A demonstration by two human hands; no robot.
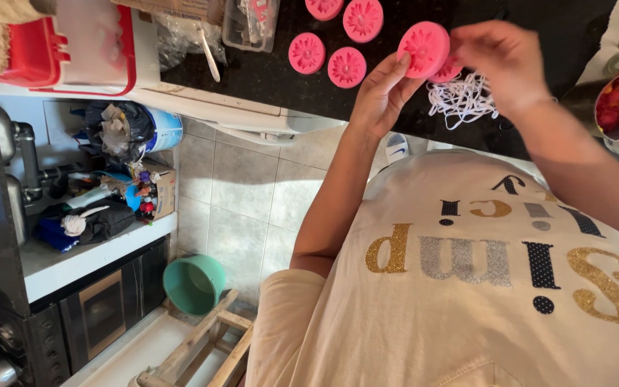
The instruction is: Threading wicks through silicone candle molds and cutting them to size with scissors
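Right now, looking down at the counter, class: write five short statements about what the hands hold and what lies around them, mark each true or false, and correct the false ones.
1. The left hand holds a pink round disc with a flower pattern. True.
2. Four more pink discs lie on the dark counter. True.
3. The right hand rests flat on the counter. False: it is raised at the held disc, fingers by its edge.
4. A heap of white cord lies under the hands. True.
5. The bucket on the floor is red. False: it is green.
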